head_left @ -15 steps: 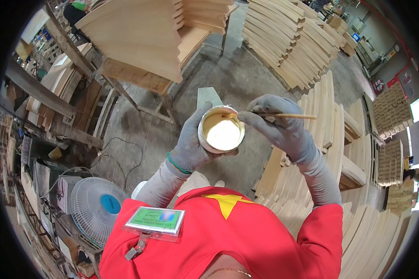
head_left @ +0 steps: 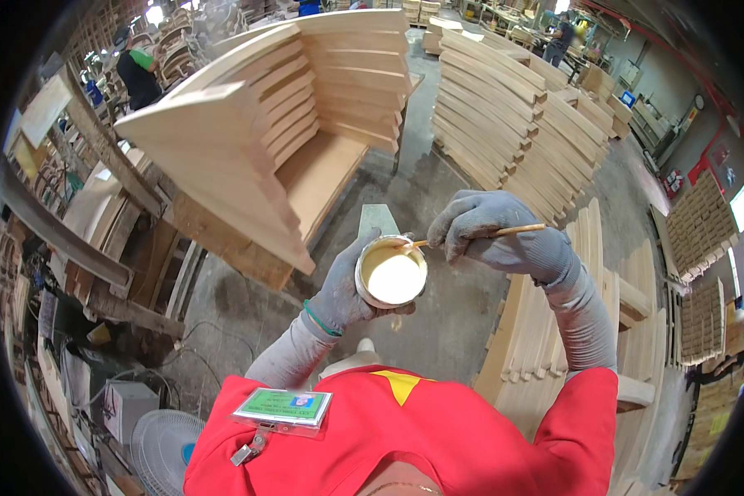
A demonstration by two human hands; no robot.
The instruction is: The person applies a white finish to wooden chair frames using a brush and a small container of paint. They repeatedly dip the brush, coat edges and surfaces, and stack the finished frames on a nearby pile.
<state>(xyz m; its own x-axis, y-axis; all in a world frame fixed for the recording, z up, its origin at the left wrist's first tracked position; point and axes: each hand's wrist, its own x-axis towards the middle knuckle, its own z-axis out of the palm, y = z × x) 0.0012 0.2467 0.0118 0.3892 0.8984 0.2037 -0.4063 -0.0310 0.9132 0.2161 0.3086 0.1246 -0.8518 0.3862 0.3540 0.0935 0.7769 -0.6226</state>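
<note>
My gloved left hand (head_left: 339, 289) is wrapped round a small round tub (head_left: 378, 246). Inside the tub is a pale cream paste (head_left: 394, 279). A flat grey-green blade-like piece (head_left: 378, 217) sticks out beyond the fingers of that hand; its other end is hidden behind the tub. Between the thumb and fingers of my gloved right hand (head_left: 489, 215) is a thin wooden stick (head_left: 518, 229). Its paste-smeared tip reaches over the tub's right rim. Whether that tip is a brush, I cannot make out.
Ahead to the left, stepped wooden panels (head_left: 215, 157) stand on a bench (head_left: 223, 244). Stacked curved boards (head_left: 484, 107) rise ahead to the right, and more boards (head_left: 546, 331) lie beside my right arm. A fan (head_left: 161, 450) stands at lower left. Other people (head_left: 136, 74) are farther off.
The view has tilted up, showing more of the panels and far workshop. My right hand has drawn slightly back from the tub, with the stick still in its fingers.
</note>
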